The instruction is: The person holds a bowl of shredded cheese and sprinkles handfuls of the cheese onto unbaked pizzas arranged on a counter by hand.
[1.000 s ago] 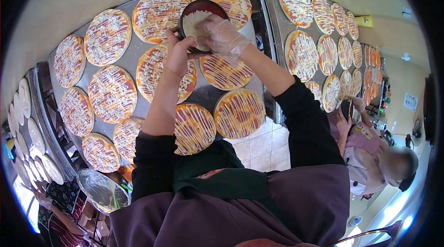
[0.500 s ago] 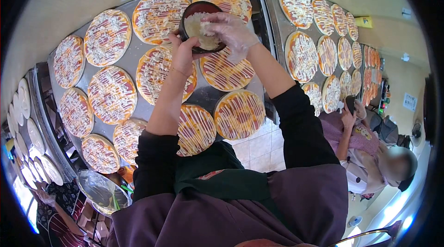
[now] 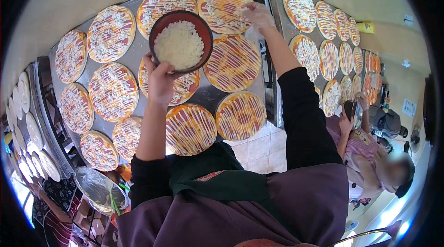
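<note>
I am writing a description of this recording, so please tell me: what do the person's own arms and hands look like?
The sleeves are plain black and end well short of the wrists. The right hand wears a loose, see-through plastic glove. On the left hand no such loose glove shows; I cannot tell whether a close-fitting one is there.

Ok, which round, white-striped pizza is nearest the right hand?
The pizza at the grey metal table's far right corner: the clear-gloved right hand is at its right edge; others lie farther.
</note>
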Action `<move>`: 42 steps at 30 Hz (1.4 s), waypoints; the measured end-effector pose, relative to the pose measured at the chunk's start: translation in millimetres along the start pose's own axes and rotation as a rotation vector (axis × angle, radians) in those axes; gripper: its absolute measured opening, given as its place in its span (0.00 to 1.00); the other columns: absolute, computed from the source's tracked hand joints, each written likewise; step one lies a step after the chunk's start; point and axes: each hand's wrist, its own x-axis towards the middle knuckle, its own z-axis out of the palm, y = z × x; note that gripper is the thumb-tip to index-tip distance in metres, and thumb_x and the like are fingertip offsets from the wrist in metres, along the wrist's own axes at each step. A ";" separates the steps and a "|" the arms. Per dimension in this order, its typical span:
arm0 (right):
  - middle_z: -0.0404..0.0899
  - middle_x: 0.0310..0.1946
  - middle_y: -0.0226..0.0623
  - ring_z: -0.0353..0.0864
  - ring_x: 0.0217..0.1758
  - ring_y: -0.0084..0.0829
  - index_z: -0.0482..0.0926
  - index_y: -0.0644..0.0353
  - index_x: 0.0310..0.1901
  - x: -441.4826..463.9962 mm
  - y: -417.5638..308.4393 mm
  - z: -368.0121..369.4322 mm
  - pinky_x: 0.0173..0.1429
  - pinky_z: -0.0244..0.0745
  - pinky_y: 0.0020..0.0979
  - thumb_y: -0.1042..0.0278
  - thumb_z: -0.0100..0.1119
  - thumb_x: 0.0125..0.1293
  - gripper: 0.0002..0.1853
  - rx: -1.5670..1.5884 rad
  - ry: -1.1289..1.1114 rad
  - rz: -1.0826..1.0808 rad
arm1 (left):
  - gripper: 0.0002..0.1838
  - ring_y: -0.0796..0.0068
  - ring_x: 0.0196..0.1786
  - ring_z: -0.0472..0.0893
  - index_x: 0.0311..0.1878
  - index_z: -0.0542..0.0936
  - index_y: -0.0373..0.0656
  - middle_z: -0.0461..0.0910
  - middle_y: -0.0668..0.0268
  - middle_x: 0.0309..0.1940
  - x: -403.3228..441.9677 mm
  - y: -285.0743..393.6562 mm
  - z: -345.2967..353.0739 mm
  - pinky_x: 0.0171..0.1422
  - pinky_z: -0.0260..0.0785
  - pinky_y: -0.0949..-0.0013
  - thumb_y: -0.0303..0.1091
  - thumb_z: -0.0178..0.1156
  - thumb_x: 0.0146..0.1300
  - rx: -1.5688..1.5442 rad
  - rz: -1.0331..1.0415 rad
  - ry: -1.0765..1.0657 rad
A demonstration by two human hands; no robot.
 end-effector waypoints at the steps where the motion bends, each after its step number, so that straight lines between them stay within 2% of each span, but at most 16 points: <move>1: 0.82 0.26 0.39 0.81 0.28 0.25 0.81 0.62 0.40 4.3 -1.9 -1.4 0.36 0.75 0.26 0.64 0.63 0.50 0.16 -0.136 0.043 -0.032 | 0.30 0.65 0.46 0.75 0.58 0.52 0.45 0.66 0.58 0.49 -8.1 1.1 -5.7 0.46 0.78 0.53 0.20 0.48 0.51 -0.001 0.001 0.003; 3: 0.82 0.26 0.39 0.82 0.30 0.26 0.82 0.59 0.40 12.0 -7.9 -4.3 0.38 0.75 0.27 0.62 0.60 0.52 0.15 -0.145 0.005 -0.007 | 0.32 0.68 0.45 0.74 0.62 0.52 0.47 0.67 0.61 0.49 -23.7 3.4 -20.6 0.46 0.75 0.57 0.20 0.47 0.51 -0.056 0.025 0.022; 4: 0.82 0.26 0.38 0.82 0.32 0.26 0.82 0.56 0.40 17.5 -10.7 -4.7 0.39 0.75 0.28 0.62 0.60 0.52 0.14 -0.305 0.053 -0.049 | 0.34 0.63 0.56 0.73 0.66 0.55 0.49 0.67 0.61 0.57 -30.6 0.9 -31.2 0.51 0.75 0.58 0.23 0.44 0.52 -0.007 0.009 0.068; 5: 0.82 0.27 0.37 0.82 0.33 0.25 0.83 0.54 0.40 21.3 -12.7 -4.3 0.39 0.75 0.28 0.63 0.59 0.53 0.13 -0.466 0.101 -0.091 | 0.34 0.63 0.56 0.73 0.66 0.55 0.49 0.67 0.61 0.57 -37.7 0.5 -39.5 0.51 0.75 0.58 0.23 0.44 0.52 -0.007 0.008 0.070; 9: 0.82 0.30 0.36 0.81 0.33 0.30 0.83 0.48 0.40 47.9 0.1 -2.1 0.41 0.74 0.30 0.54 0.63 0.50 0.16 -0.234 -0.004 -0.132 | 0.38 0.64 0.59 0.71 0.67 0.58 0.46 0.66 0.61 0.60 -64.8 7.7 -53.9 0.56 0.73 0.60 0.23 0.46 0.46 -0.034 0.021 0.089; 14: 0.83 0.30 0.34 0.81 0.33 0.23 0.83 0.55 0.41 69.0 4.7 20.8 0.39 0.73 0.26 0.58 0.63 0.53 0.16 -0.235 0.060 -0.197 | 0.38 0.60 0.62 0.69 0.67 0.58 0.43 0.65 0.59 0.61 -87.0 12.1 -58.7 0.62 0.68 0.57 0.24 0.47 0.45 -0.057 0.000 0.138; 17: 0.83 0.28 0.34 0.82 0.31 0.26 0.82 0.57 0.43 42.4 -33.3 28.6 0.40 0.74 0.27 0.56 0.63 0.53 0.18 -0.112 0.015 -0.082 | 0.38 0.60 0.62 0.69 0.66 0.58 0.43 0.66 0.59 0.61 -92.5 11.0 -65.1 0.62 0.67 0.56 0.23 0.47 0.45 -0.080 0.011 0.143; 20: 0.82 0.25 0.34 0.82 0.29 0.30 0.82 0.55 0.43 37.3 -40.1 31.7 0.41 0.74 0.27 0.56 0.64 0.51 0.18 -0.319 0.077 -0.147 | 0.37 0.60 0.61 0.70 0.66 0.59 0.42 0.67 0.59 0.60 -94.5 9.9 -70.2 0.62 0.68 0.56 0.22 0.47 0.46 -0.115 0.025 0.127; 23: 0.83 0.30 0.35 0.82 0.34 0.31 0.83 0.52 0.42 42.0 -26.0 29.0 0.45 0.74 0.28 0.57 0.63 0.50 0.17 -0.174 -0.086 -0.143 | 0.36 0.60 0.61 0.70 0.65 0.60 0.42 0.68 0.59 0.59 -95.5 12.2 -71.1 0.61 0.68 0.56 0.22 0.46 0.46 -0.143 0.025 0.129; 25: 0.81 0.28 0.35 0.79 0.31 0.19 0.80 0.66 0.42 27.0 -34.3 23.8 0.39 0.75 0.24 0.63 0.61 0.57 0.16 -0.395 -0.148 -0.240 | 0.35 0.60 0.60 0.70 0.64 0.61 0.42 0.68 0.59 0.59 -96.7 14.0 -71.5 0.61 0.68 0.57 0.22 0.46 0.46 -0.148 0.013 0.143; 26: 0.81 0.28 0.35 0.79 0.31 0.19 0.80 0.66 0.42 30.2 -27.3 23.9 0.39 0.75 0.24 0.63 0.61 0.57 0.16 -0.396 -0.148 -0.240 | 0.35 0.60 0.60 0.71 0.64 0.61 0.42 0.69 0.59 0.58 -97.2 14.8 -71.8 0.61 0.67 0.57 0.22 0.46 0.46 -0.145 0.015 0.146; 29: 0.82 0.29 0.34 0.79 0.30 0.20 0.81 0.64 0.40 40.2 -3.9 23.8 0.38 0.74 0.24 0.63 0.60 0.57 0.14 -0.223 -0.231 -0.286 | 0.35 0.61 0.60 0.71 0.64 0.61 0.42 0.69 0.59 0.58 -98.2 15.3 -73.9 0.62 0.67 0.57 0.21 0.46 0.46 -0.145 0.014 0.150; 34: 0.83 0.30 0.35 0.81 0.31 0.25 0.83 0.57 0.38 12.8 -26.3 14.8 0.39 0.74 0.26 0.59 0.63 0.54 0.14 -0.646 -0.036 -0.158 | 0.34 0.61 0.60 0.70 0.63 0.62 0.42 0.69 0.60 0.58 -98.1 13.9 -77.6 0.63 0.65 0.57 0.22 0.47 0.46 -0.134 0.022 0.141; 38: 0.83 0.30 0.36 0.81 0.32 0.27 0.83 0.57 0.39 8.3 -24.3 10.2 0.39 0.74 0.27 0.58 0.63 0.53 0.15 -0.515 -0.108 -0.123 | 0.34 0.61 0.61 0.70 0.63 0.62 0.41 0.69 0.60 0.58 -97.2 13.7 -76.9 0.63 0.65 0.57 0.22 0.46 0.46 -0.128 0.024 0.142; 40: 0.82 0.39 0.37 0.81 0.43 0.34 0.84 0.46 0.40 12.8 -24.9 9.8 0.50 0.73 0.31 0.57 0.58 0.55 0.12 -0.618 -0.062 -0.104 | 0.34 0.62 0.61 0.70 0.63 0.62 0.41 0.69 0.60 0.59 -97.0 13.3 -76.8 0.63 0.65 0.57 0.22 0.46 0.46 -0.134 0.024 0.142; 42: 0.82 0.39 0.38 0.81 0.43 0.34 0.84 0.46 0.40 20.6 -21.9 12.0 0.50 0.73 0.31 0.58 0.57 0.55 0.12 -0.554 -0.002 -0.092 | 0.34 0.61 0.60 0.70 0.63 0.62 0.41 0.69 0.60 0.58 -97.3 13.3 -76.6 0.63 0.66 0.57 0.22 0.46 0.46 -0.130 0.018 0.158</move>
